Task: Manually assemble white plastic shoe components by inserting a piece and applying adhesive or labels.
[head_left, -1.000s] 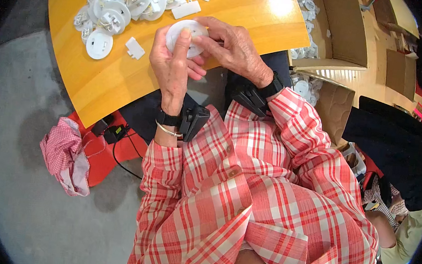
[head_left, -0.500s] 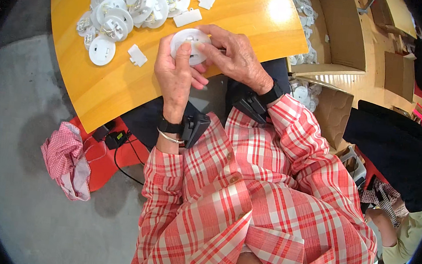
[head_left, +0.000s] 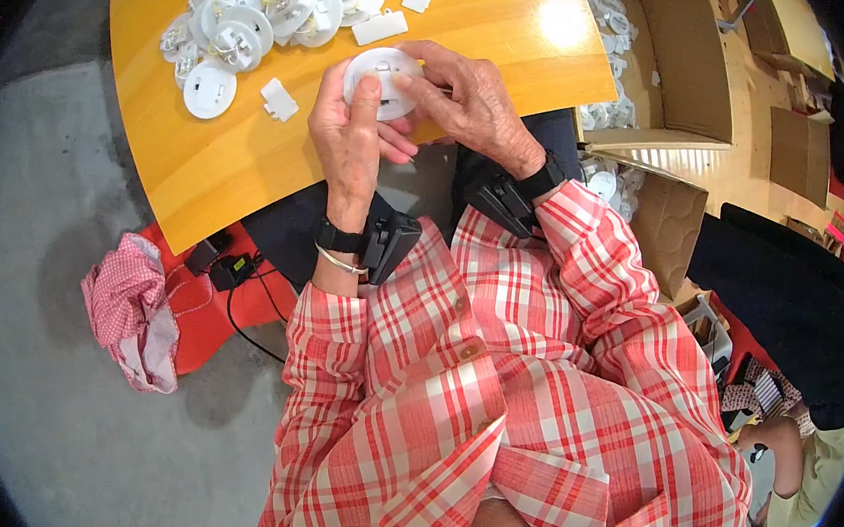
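Held as a round white disc (head_left: 384, 59), with its flat face turned upward, pressed under the thumb of the left hand (head_left: 348, 132), overlapped on the right by the thumb of the right hand (head_left: 475, 113); shows a small dark slot (head_left: 387, 102) just right of the left thumb

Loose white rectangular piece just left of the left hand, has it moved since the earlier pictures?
No. Against the wooden table, the loose white piece keeps its place; they shift slightly together in view.

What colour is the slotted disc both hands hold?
The slotted disc is white, clearest in the head view.
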### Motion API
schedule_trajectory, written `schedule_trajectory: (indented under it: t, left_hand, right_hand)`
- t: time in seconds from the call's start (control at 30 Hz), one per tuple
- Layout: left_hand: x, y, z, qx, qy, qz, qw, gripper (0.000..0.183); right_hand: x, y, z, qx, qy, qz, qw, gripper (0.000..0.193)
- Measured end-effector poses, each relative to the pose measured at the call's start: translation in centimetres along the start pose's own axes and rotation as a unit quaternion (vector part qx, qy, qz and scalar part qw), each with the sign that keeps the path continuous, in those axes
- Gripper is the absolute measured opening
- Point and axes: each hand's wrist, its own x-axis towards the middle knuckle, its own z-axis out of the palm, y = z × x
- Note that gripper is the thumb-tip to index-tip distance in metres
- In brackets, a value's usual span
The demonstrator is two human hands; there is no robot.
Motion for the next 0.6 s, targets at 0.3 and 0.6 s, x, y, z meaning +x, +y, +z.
schedule_trajectory:
  t: [0.3, 0.6]
  left_hand:
    - [0.1, 0.2, -0.3, -0.008, -0.013, -0.015, 1.000, 0.034]
    - [0.0, 1.0, -0.5, 0.005, -0.033, -0.023, 0.999, 0.038]
  right_hand:
    - [0.1, 0.1, 0.1, 0.050, -0.009, 0.008, 0.999, 0.036]
    - [-0.2, 0.7, -1.4, 0.178, -0.028, 0.077, 0.981, 0.042]
